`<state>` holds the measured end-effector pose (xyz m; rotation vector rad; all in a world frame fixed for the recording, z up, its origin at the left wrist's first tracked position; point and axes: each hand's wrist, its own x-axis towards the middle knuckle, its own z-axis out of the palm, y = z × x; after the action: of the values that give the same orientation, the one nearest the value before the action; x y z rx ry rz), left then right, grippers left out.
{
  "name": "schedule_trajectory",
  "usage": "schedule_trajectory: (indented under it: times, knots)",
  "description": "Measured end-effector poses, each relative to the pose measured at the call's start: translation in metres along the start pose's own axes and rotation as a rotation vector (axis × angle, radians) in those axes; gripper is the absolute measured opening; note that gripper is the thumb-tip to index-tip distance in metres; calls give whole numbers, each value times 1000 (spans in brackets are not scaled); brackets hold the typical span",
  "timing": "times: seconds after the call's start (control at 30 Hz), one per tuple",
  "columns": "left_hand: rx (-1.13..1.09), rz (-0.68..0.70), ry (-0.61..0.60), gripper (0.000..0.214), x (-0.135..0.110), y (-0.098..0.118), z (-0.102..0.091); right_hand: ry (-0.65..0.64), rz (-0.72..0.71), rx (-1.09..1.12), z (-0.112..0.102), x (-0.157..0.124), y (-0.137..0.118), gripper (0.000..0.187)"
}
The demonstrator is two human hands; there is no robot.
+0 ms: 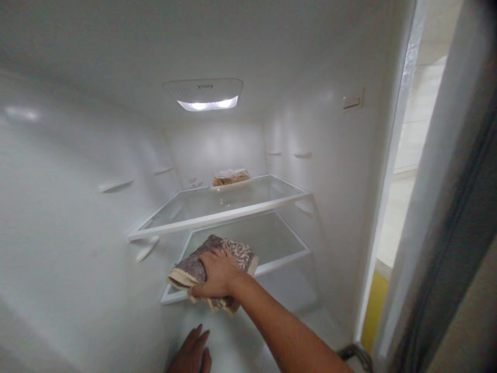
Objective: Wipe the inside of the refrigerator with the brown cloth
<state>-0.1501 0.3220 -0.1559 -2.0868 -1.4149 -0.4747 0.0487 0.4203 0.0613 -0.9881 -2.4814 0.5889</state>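
Right hand (219,274), lower centre of frame: grasping folded brown-and-cream patterned cloth (245,254), fingers spread over its top, thumb at near edge. Cloth is at front edge of lower glass shelf (289,260). Left hand (190,355), bottom edge left of centre: fingers extended, loose, not around anything visible; palm cut off. Upper shelf (233,214), mid-frame, carries a wrapped pack (232,178), probably food, too blurry to be sure. Lit lamp (207,103) upper centre.

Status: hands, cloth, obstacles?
Right hand gripping cloth; left hand below, seemingly empty. Cloth over front of lower shelf. Pack on upper shelf, out of the way.
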Motion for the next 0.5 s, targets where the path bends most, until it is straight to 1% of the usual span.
schedule_trajectory:
  times: [0.07,0.13,0.2,0.3,0.4,0.5]
  knots:
    - [-36,-33,-27,37,-1,1,-1,15,28,-45,-8,-14,9,89]
    - [-60,-62,-53,37,-1,3,-5,53,83,-80,-19,-32,21,85]
    - [-70,-80,-72,37,0,4,-8,120,178,-120,-29,-53,37,80]
    - [-64,-99,-70,36,2,6,-11,236,356,-215,-41,-84,62,77]
    - [-52,-95,-40,37,3,7,-10,350,494,-307,-47,-107,81,73]
    - [-56,-105,-29,37,4,8,-7,419,542,-362,-44,-116,85,68]
